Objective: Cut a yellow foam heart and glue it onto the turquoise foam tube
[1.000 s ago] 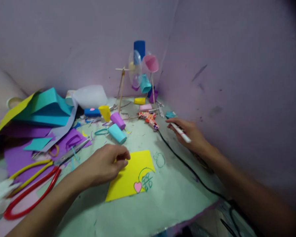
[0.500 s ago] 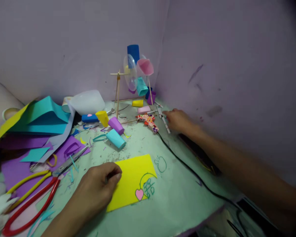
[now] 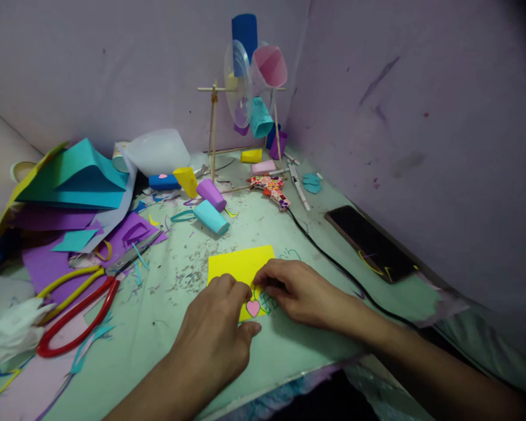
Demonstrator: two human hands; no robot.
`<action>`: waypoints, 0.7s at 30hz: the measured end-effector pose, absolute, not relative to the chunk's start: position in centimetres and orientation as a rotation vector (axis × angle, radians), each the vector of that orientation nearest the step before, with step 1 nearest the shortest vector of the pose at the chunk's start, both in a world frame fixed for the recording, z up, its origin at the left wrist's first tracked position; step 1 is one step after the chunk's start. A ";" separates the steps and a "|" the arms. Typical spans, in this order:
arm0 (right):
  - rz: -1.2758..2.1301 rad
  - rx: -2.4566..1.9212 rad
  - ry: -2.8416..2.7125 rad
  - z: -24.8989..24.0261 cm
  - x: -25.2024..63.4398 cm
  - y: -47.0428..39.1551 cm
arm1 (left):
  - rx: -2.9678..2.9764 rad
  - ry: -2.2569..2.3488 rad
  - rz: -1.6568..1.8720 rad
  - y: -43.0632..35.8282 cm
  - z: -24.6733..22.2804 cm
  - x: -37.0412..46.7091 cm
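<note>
A square of yellow paper (image 3: 241, 266) lies on the table in front of me, with a pink heart (image 3: 253, 308) on its near part and green pen drawing beside the heart. My left hand (image 3: 221, 321) rests on the paper's near left part, its fingers bent and its thumb held apart. My right hand (image 3: 296, 292) is over the paper's right side, thumb and fingers pinched together by the heart. Whatever sits between those fingertips is hidden.
Red-and-yellow-handled scissors (image 3: 79, 304) lie left among paper scraps. A wheel model with paper cups (image 3: 269, 65) stands at the back. Nearby are a patterned glue gun (image 3: 269, 190) with its cable, a white marker (image 3: 298, 187), teal cutouts (image 3: 312, 182) and a phone (image 3: 368, 242).
My right hand has come back from the markers near the wall to the yellow paper. My left hand has shifted right on the paper. The view has tilted down.
</note>
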State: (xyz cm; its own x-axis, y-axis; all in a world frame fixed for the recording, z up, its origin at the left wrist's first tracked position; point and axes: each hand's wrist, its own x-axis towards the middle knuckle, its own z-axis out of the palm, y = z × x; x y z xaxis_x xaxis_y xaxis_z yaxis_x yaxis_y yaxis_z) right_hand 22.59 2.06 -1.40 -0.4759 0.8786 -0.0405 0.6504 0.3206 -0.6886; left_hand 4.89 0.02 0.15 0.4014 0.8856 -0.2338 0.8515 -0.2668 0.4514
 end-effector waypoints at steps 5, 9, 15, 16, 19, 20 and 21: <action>0.865 -1.379 -2.252 -2.2 22.5 2.4 | 2.129 1.499 0.095 -0.3 -0.5 5.6; 0.833 -1.370 -2.243 -2.2 22.5 2.3 | 2.143 1.521 0.103 -0.5 -0.4 5.8; 0.829 -1.357 -2.243 -2.2 22.6 2.1 | 2.181 1.514 0.085 -0.8 -0.4 6.1; 0.823 -1.361 -2.245 -2.1 22.6 2.1 | 2.192 1.510 0.079 -0.8 -0.4 6.2; 0.814 -1.380 -2.244 -2.1 22.6 2.2 | 2.199 1.518 0.090 -0.8 -0.4 6.3; 0.814 -1.383 -2.243 -2.1 22.6 2.3 | 2.196 1.515 0.100 -0.8 -0.4 6.2; 0.813 -1.382 -2.242 -2.1 22.6 2.3 | 2.188 1.508 0.110 -0.8 -0.4 6.2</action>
State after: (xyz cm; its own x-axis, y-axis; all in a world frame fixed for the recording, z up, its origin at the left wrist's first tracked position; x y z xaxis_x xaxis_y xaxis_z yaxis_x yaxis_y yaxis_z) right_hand 22.56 2.32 -2.10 -0.4425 0.8965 0.0208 0.6747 0.3481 -0.6508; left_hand 6.17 -0.79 -0.39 0.3904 0.8990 -0.1983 0.8607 -0.2800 0.4253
